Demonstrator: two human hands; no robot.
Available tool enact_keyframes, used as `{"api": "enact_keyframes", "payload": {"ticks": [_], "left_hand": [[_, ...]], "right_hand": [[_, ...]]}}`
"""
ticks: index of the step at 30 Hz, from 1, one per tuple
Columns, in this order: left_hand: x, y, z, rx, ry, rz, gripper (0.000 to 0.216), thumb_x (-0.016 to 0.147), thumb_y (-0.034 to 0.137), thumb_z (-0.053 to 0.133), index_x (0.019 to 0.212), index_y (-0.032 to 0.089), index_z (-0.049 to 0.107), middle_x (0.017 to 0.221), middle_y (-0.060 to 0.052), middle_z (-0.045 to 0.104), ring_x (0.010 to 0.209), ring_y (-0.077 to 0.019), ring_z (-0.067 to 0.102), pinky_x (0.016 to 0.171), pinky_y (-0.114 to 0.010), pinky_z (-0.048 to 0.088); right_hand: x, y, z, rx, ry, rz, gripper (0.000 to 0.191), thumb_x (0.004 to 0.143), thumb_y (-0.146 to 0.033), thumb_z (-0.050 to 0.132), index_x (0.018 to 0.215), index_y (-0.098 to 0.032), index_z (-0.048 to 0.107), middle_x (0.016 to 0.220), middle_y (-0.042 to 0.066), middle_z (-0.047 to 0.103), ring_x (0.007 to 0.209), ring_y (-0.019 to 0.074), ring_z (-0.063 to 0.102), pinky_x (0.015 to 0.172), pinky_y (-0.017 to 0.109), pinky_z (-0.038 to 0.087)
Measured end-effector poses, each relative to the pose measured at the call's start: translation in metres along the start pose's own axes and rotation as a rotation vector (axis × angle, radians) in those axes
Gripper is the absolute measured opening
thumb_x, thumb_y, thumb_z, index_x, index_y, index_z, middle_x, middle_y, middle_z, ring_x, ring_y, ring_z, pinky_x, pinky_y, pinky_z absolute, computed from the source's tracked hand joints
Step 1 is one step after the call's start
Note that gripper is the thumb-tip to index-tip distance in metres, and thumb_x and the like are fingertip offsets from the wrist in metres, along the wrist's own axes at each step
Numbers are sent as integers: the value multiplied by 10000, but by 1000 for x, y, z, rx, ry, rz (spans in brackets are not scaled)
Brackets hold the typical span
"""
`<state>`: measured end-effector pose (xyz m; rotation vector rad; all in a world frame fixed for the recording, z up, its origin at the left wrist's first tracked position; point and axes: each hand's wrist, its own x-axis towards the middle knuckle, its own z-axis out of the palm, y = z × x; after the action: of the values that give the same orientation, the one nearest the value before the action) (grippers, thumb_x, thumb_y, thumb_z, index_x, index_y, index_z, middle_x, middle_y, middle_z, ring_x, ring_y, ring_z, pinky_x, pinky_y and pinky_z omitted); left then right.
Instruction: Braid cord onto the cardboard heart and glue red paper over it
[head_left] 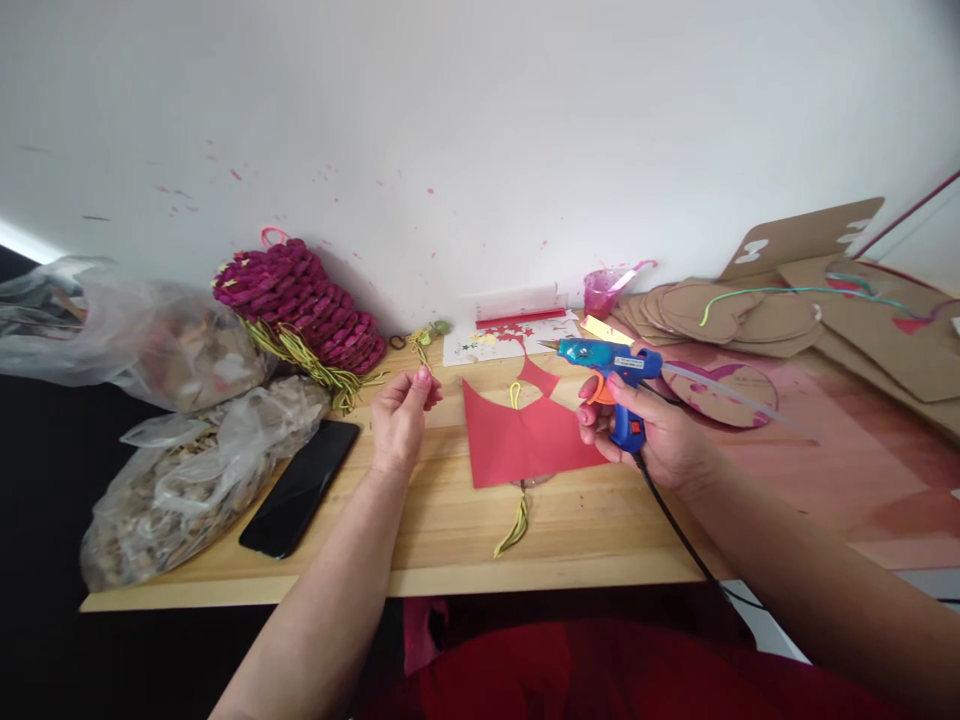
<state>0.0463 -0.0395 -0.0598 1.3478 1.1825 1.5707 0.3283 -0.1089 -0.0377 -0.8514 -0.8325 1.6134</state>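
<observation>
My right hand (660, 430) is wrapped round the handle of a blue hot glue gun (609, 362), nozzle pointing left, a clear glue stick jutting out behind it and a black cord running down off the table. Just left of the gun lies a red paper cut-out (525, 435) with a yellow-green string (516, 525) trailing from under it toward the front edge. My left hand (401, 415) hovers left of the paper, fingertips pinched together on something too small to make out.
A black phone (300, 487) lies at the left, beside clear plastic bags (195, 470) of scraps. A magenta woven piece (300, 300) with yellow fringe sits at the wall. Cardboard discs and sheets (750, 315) fill the right, near a pink cup (600, 290) and a star sheet (502, 340).
</observation>
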Motion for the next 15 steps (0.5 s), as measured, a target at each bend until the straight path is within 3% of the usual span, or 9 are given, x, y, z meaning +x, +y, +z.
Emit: {"api": "enact_keyframes", "payload": {"ticks": [10, 15], "left_hand": [[2, 6, -1, 205, 84, 125, 506, 913, 501, 582, 521, 195, 488, 506, 22, 448, 508, -107, 416, 517, -249, 337], [5, -2, -2, 96, 97, 95, 353, 856, 462, 677, 648, 180, 631, 599, 9, 600, 553, -103, 499, 553, -229, 404]], "right_hand": [[2, -8, -5, 18, 14, -45, 318, 794, -467, 742, 865, -165, 670, 678, 36, 644, 547, 162, 645, 332, 170, 363], [2, -13, -8, 53, 19, -67, 310, 772, -456, 763, 850, -168, 677, 670, 30, 651, 534, 145, 626, 332, 163, 347]]}}
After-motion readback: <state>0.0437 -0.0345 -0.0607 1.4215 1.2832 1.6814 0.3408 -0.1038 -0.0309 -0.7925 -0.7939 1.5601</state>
